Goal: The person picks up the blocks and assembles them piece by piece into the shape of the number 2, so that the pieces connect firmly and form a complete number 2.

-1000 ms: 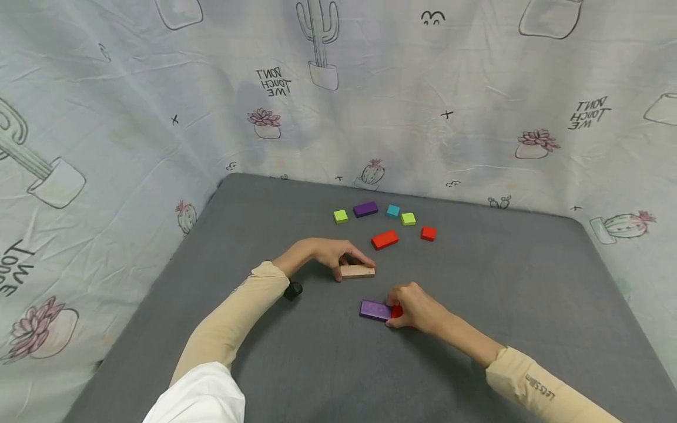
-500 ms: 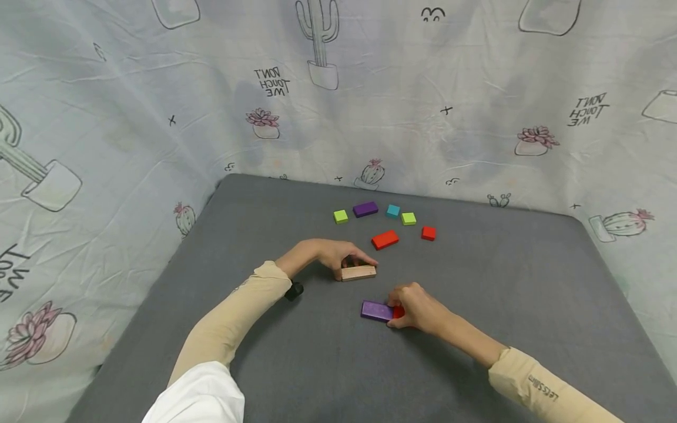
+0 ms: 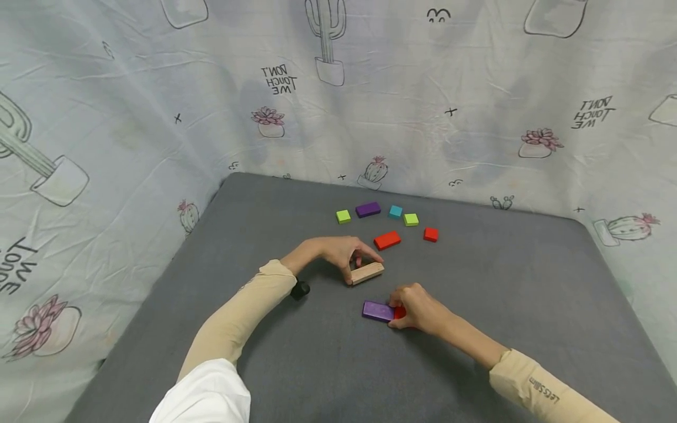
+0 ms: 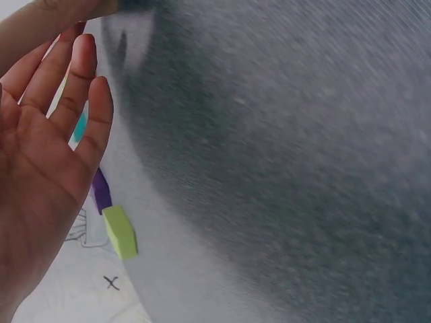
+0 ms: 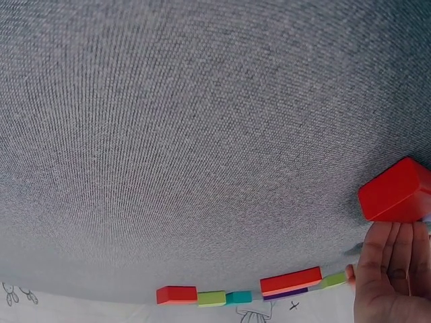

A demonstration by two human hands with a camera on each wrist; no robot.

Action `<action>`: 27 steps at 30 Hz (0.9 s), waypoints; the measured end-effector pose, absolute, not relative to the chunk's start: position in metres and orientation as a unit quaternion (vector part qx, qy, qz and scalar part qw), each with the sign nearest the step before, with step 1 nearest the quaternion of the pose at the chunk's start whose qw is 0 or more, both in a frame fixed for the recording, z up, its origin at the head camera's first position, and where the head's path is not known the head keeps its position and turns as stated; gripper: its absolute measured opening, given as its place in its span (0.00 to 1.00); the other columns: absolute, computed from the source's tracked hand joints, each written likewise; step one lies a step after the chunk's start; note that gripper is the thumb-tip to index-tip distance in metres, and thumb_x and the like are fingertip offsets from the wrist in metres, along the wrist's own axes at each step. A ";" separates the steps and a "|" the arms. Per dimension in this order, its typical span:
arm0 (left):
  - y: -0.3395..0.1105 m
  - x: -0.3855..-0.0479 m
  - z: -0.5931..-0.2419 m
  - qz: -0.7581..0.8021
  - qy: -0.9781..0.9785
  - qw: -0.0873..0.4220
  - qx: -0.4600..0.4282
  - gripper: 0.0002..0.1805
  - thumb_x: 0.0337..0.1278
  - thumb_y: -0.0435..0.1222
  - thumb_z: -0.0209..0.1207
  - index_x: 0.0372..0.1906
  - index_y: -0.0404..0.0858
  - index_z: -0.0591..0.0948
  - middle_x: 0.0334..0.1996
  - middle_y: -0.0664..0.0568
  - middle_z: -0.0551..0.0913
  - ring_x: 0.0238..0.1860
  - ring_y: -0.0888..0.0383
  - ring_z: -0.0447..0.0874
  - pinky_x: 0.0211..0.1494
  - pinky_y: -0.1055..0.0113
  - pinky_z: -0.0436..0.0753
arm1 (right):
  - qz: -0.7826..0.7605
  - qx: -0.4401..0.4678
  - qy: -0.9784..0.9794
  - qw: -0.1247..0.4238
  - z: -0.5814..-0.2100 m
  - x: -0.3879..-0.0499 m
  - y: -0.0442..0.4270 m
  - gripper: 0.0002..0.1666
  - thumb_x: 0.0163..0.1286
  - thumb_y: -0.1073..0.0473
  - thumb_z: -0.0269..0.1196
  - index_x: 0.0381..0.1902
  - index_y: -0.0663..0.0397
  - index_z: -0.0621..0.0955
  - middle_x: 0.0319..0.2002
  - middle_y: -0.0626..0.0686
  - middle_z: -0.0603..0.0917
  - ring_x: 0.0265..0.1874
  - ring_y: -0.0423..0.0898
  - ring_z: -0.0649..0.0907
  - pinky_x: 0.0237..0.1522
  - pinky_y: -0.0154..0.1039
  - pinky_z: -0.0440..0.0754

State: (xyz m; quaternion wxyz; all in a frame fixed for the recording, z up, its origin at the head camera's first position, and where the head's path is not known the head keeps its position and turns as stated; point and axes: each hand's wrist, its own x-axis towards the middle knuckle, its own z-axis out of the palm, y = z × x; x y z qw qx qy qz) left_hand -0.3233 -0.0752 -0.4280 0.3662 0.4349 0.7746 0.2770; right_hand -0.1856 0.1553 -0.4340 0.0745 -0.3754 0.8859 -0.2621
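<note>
In the head view, my left hand (image 3: 341, 254) pinches a plain wooden block (image 3: 367, 274) between thumb and fingers, with the block's right end angled away from me. The left wrist view catches only a corner of that block (image 4: 105, 9) at the thumb tip. Nearer to me, my right hand (image 3: 419, 309) grips a red block (image 3: 399, 313), which its fingers partly cover. A purple block (image 3: 378, 311) lies against the red one's left side. One end of the red block (image 5: 392, 192) shows at the fingertips in the right wrist view.
Farther back on the grey table (image 3: 508, 282) lie a red block (image 3: 388, 240), a small red block (image 3: 431, 234), two lime blocks (image 3: 343, 217), a dark purple block (image 3: 368, 210) and a small blue block (image 3: 395, 212). A patterned cloth (image 3: 402, 88) hangs behind.
My left hand has shifted a little to the right with the wooden block, whose right end has turned away from me. The right hand and its blocks stay almost still.
</note>
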 end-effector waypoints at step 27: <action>-0.061 -0.311 -0.421 0.254 0.769 0.374 0.452 0.46 0.33 0.31 0.77 0.66 0.50 0.73 0.43 0.61 0.78 0.34 0.61 0.71 0.32 0.72 0.67 | -0.278 -0.384 0.878 0.065 -0.433 -0.188 0.159 0.14 0.43 0.63 0.79 0.25 0.59 0.82 0.23 0.47 0.80 0.22 0.34 0.70 0.22 0.27 0.69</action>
